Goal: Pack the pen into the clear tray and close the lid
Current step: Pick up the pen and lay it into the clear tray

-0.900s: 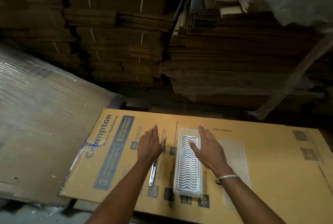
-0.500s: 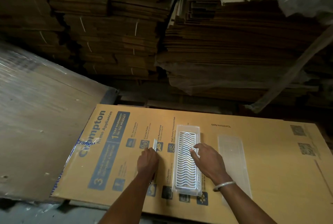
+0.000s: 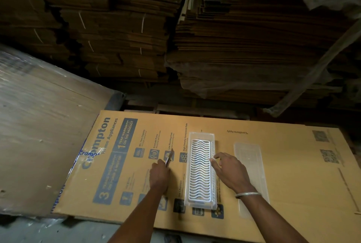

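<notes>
Head view: left hand (image 3: pixel 159 173) grips pen (image 3: pixel 169 158); right hand (image 3: pixel 227 170), released, steadies tray (image 3: pixel 201 139). I'd lower pen level.

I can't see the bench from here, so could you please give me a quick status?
Left hand grips pen. Right hand at tray edge. Lid off, right of tray. Nothing blocking.

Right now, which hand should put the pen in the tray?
Left. The left hand already holds the pen, just beside the clear tray; the right hand is steadying its rim.
</notes>
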